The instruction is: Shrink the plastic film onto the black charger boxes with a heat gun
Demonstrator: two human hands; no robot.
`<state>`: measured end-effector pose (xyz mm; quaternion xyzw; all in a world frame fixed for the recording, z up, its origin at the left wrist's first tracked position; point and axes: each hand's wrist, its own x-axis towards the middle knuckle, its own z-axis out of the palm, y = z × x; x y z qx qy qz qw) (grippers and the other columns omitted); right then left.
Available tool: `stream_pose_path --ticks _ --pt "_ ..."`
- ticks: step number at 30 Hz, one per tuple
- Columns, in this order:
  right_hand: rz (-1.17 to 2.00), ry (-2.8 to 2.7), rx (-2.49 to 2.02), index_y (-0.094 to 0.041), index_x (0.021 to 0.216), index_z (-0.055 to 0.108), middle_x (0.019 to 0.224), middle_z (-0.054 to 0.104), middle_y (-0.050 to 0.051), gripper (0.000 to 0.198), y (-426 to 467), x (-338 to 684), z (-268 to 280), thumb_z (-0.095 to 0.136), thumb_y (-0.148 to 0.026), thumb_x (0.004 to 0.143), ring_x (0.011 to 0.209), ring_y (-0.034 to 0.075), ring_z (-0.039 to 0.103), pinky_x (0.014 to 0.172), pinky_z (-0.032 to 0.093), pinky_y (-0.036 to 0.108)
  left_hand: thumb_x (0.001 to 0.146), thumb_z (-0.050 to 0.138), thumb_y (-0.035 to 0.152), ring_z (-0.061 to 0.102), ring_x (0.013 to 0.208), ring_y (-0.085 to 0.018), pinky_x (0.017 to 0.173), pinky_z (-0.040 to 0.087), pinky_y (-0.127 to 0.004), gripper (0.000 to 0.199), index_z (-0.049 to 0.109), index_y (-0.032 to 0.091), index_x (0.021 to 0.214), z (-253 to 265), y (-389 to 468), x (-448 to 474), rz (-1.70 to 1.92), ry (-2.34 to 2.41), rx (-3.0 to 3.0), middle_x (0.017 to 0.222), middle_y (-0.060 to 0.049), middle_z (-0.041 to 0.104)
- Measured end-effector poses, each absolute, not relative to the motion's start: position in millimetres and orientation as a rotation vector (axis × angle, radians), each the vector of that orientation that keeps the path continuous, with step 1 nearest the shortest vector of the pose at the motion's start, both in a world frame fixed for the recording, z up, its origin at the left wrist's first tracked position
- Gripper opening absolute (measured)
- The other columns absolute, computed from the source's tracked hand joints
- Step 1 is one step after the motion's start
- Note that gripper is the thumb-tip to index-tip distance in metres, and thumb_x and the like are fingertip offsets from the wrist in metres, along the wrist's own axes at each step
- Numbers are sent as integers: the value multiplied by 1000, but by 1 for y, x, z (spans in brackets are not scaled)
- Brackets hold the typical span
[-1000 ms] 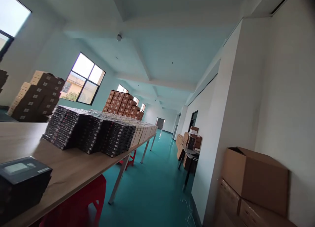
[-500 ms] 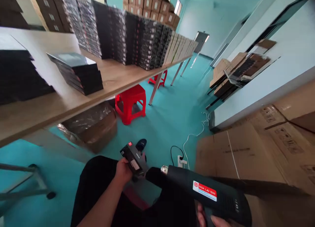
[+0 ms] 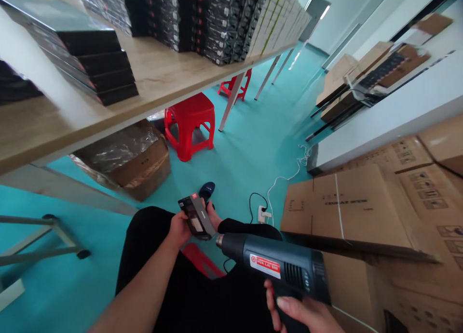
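My left hand (image 3: 180, 230) grips a small dark retail box (image 3: 196, 217) by its near left side, holding it tilted above my lap. A red mark shows at the box's top corner and a pale label on its face. In my right hand (image 3: 294, 310) is a black heat gun (image 3: 269, 260) with a red and white sticker, my fingers wrapped round its handle. Its metal nozzle points left and sits close to the box's lower right corner. Whether nozzle and box touch I cannot tell.
A wooden table (image 3: 155, 85) on the left bears stacked black boxes (image 3: 90, 65). Below it are an open carton (image 3: 144, 164) with plastic film and a red stool (image 3: 190, 123). Large cartons (image 3: 350, 203) stand at right, beside a power strip (image 3: 263, 214) on the floor.
The heat gun has moved left and slightly up, its nozzle now nearer the box's lower corner. The box has turned a little in my left hand. My view has tilted downward.
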<state>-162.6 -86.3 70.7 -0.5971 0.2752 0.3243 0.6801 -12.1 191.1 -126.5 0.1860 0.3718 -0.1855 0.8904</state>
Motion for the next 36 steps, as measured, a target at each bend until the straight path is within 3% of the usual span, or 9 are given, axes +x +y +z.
stream_pose_path --ticks 12,16,21,28,36 --pt "681 558 -1334 -15 106 65 88 67 8 33 -75 -160 60 64 -32 78 65 16 60 57 47 28 51 50 10 66 74 -29 70 54 -43 32 60 11 81 -140 193 -15 -451 681 336 68 -8 64" --pt "561 641 -1331 -14 102 66 84 67 7 29 -84 -158 56 62 -31 79 62 15 59 54 47 25 51 52 14 66 69 -29 65 54 -42 26 59 11 76 -140 201 -20 -532 717 392 65 -9 64" --pt "651 576 -1233 -13 107 63 87 67 8 31 -82 -154 55 60 -28 81 62 15 61 52 46 24 52 53 15 63 59 -28 58 52 -41 22 58 12 73 -133 203 -25 -700 716 409 58 -8 62" --pt "496 492 -1200 -11 106 61 85 65 8 27 -65 -132 49 54 -26 84 62 15 59 51 45 25 57 51 14 65 70 -28 65 51 -38 33 62 6 87 -130 193 -32 -858 522 389 75 -14 68" --pt "471 493 -1199 -10 105 61 85 64 9 27 -67 -119 51 52 -25 85 65 16 59 54 46 27 55 50 17 56 50 -19 51 45 -30 14 58 12 65 -138 197 -36 -869 543 670 56 -6 60"
